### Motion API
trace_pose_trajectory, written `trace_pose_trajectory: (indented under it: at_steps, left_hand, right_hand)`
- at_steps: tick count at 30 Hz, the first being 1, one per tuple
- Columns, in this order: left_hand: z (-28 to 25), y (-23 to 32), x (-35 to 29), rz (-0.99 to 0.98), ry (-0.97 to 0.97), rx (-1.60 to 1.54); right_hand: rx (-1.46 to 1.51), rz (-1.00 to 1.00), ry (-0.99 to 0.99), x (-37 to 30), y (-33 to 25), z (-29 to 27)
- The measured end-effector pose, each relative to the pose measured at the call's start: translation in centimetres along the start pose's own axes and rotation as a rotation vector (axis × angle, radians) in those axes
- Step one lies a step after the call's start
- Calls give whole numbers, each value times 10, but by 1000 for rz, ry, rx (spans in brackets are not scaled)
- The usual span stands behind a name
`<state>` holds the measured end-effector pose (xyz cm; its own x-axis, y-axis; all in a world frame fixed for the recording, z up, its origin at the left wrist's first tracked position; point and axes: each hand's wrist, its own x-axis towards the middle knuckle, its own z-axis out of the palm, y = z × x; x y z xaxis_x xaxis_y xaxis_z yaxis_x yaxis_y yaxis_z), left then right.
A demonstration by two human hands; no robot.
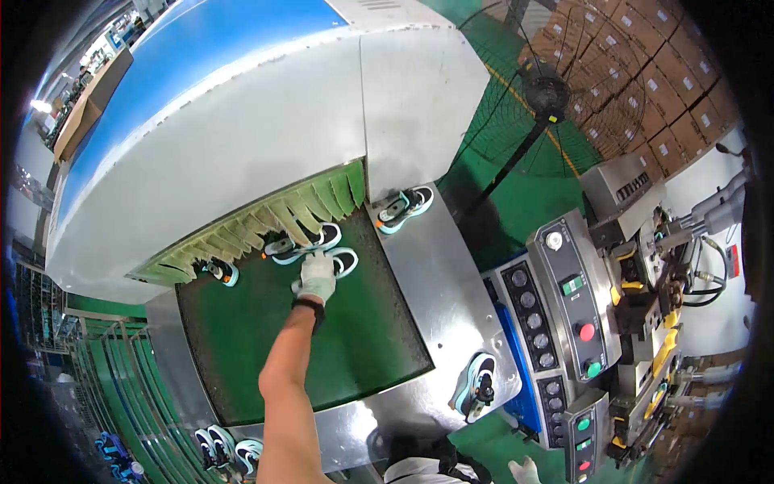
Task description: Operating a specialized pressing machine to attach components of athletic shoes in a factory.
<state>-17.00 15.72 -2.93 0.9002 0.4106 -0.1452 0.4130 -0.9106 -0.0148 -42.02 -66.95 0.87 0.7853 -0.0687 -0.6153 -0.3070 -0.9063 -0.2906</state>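
My left hand (318, 275), in a pale glove with a black wristband, reaches over the green conveyor belt (322, 347). Its fingers are closed on a dark sneaker with a light-blue and white sole (347, 263); the glove hides part of it. Just beyond lies another sneaker (282, 249), partly beneath the green strip curtain (266, 222). Further left a third sneaker (219, 272) sits at the curtain's lower edge. Low in the picture, right of my body, hangs my gloved right hand (525, 470), its fingers apart and nothing in it.
A white and blue machine housing (242, 137) rises behind the belt. Sneakers rest on the metal frame at far right (405, 209), near right (474, 387) and near left (215, 446). On the right are a control panel (571, 286), a fan (544, 89) and stacked cartons (645, 81).
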Motion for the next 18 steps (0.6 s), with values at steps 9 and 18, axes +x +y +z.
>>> trace_pose_trajectory:
  at_steps: [9, 18]
  left_hand:
    - [-33, 105, -170, 35, -616, -586]
    - [-232, 321, -255, 1018, -745, -1357]
  right_hand:
    - [353, -75, 97, 20, -142, -32]
    - [1530, -310, -815, -19, -261, -121]
